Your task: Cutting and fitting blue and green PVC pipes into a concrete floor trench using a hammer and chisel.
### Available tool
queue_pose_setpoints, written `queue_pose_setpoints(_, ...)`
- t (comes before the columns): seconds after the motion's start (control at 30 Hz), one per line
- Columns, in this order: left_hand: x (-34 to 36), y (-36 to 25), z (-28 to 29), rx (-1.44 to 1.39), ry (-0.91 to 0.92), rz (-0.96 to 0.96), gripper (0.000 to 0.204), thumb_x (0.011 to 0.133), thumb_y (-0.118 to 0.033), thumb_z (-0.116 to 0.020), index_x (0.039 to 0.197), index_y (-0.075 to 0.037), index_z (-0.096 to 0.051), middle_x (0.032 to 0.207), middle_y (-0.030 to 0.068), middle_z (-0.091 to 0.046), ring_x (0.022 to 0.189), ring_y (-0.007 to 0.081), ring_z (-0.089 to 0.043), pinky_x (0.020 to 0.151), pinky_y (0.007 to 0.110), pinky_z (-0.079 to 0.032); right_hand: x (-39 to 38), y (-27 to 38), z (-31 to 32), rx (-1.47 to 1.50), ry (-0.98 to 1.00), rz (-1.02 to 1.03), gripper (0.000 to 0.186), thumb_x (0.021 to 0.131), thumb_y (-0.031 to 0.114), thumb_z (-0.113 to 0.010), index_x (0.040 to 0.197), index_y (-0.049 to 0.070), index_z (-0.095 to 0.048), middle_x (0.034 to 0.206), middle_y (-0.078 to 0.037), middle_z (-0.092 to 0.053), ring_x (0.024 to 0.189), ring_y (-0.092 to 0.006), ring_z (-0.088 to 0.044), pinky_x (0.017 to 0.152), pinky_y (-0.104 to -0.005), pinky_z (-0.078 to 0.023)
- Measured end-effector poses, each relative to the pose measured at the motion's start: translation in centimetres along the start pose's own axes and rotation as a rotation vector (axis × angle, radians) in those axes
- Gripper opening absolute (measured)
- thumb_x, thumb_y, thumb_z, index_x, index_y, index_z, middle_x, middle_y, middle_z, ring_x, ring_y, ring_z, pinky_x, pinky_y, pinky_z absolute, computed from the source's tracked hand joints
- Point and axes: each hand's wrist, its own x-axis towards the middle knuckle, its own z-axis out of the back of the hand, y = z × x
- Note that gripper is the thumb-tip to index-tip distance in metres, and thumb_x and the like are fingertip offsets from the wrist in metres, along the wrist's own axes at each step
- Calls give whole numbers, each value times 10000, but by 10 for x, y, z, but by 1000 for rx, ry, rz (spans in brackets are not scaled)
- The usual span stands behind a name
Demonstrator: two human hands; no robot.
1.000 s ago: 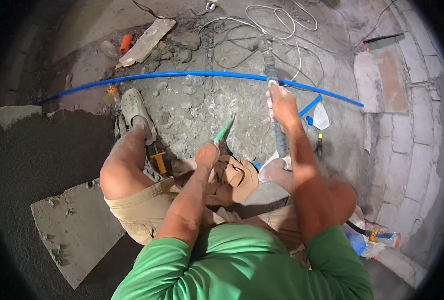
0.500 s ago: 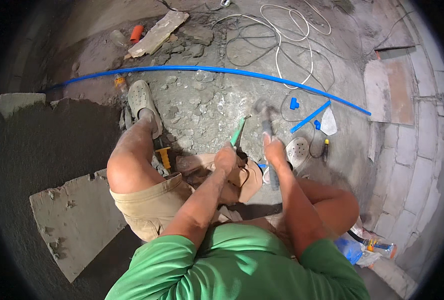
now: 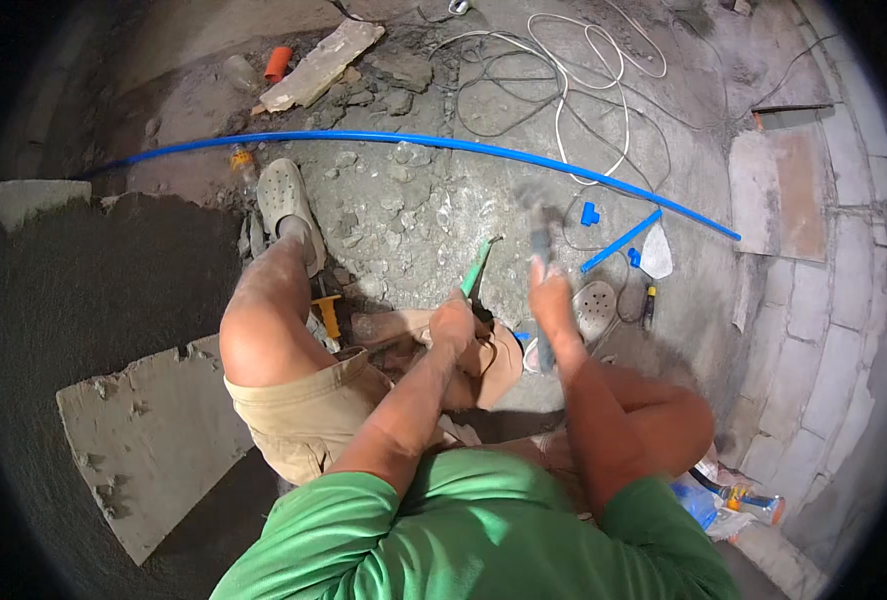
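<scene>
My left hand (image 3: 452,323) is closed round a green chisel (image 3: 477,268), whose far end slants down to the broken concrete floor (image 3: 404,225). In my right hand (image 3: 552,300) is the handle of a hammer (image 3: 540,238). The hammer's head is smeared by motion and stands to the right of the chisel, apart from it. The handle's lower end shows below my fist. Whitish dust and chipped rubble lie around the chisel tip.
A long blue pipe (image 3: 414,139) crosses the floor beyond my hands. Right of them lie a short blue pipe (image 3: 620,242), a blue tee fitting (image 3: 590,214) and a screwdriver (image 3: 649,307). Coiled cable (image 3: 564,100) lies farther off. A yellow-handled tool (image 3: 328,316) is by my left leg.
The hammer and my right hand have shifted slightly upward and to the right. My left hand keeps the chisel in nearly the same place.
</scene>
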Motion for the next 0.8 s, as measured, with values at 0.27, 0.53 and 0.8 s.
queue_pose_setpoints(0.27,-5,16,-7,25,-57,-5,287,949,-246,-426,1042,7,-524,901,243,-652,855,432,-629,769,520,-483,56,45,69,542,318,-483,465,934,416,-499,785,-18,-574,575,-139,-538,517,-282,-574,504,-451,-442)
queue_pose_setpoints(0.53,0,-2,-2,-16,24,14,289,942,-257,-461,1071,-12,-545,969,243,-655,953,410,-623,828,490,-472,7,-1,1,-46,263,-184,566,955,456,-404,897,-56,-638,867,-322,-623,891,-470,-609,726,-506,-462)
queue_pose_setpoints(0.8,10,17,20,-76,109,-16,389,903,-301,-533,1111,28,-526,953,277,-638,937,441,-605,811,494,-467,66,42,100,775,131,-460,421,919,443,-534,798,41,-561,539,-23,-488,384,-126,-464,350,-283,-369)
